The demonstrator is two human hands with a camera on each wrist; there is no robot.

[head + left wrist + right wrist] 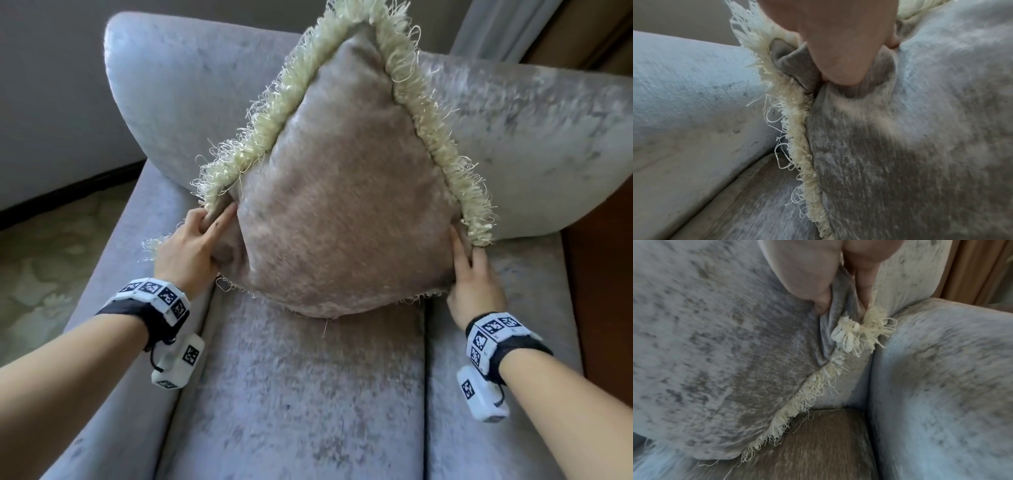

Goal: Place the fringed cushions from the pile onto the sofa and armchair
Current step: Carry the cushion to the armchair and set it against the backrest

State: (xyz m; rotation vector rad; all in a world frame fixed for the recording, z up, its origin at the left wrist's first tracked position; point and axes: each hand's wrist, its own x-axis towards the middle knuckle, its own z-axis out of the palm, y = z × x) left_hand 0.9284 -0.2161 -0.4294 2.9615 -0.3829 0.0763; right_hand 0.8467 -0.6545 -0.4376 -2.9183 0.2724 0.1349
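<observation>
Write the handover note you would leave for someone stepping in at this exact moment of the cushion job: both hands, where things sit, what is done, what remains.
Left hand: pinches the left corner of the fringed cushion.
Right hand: pinches the cushion's right corner, thumb in front and fingers behind.
The cushion stands on one edge on the seat of the grey armchair, leaning towards its backrest, cream fringe up.
Done: this cushion has reached the armchair.
Left: let go of it and check that it stays propped. The pile and the sofa are out of view, so how many cushions remain cannot be told.

One fringed cushion (342,205), one armchair (308,394) (grey velvet), two hands
</observation>
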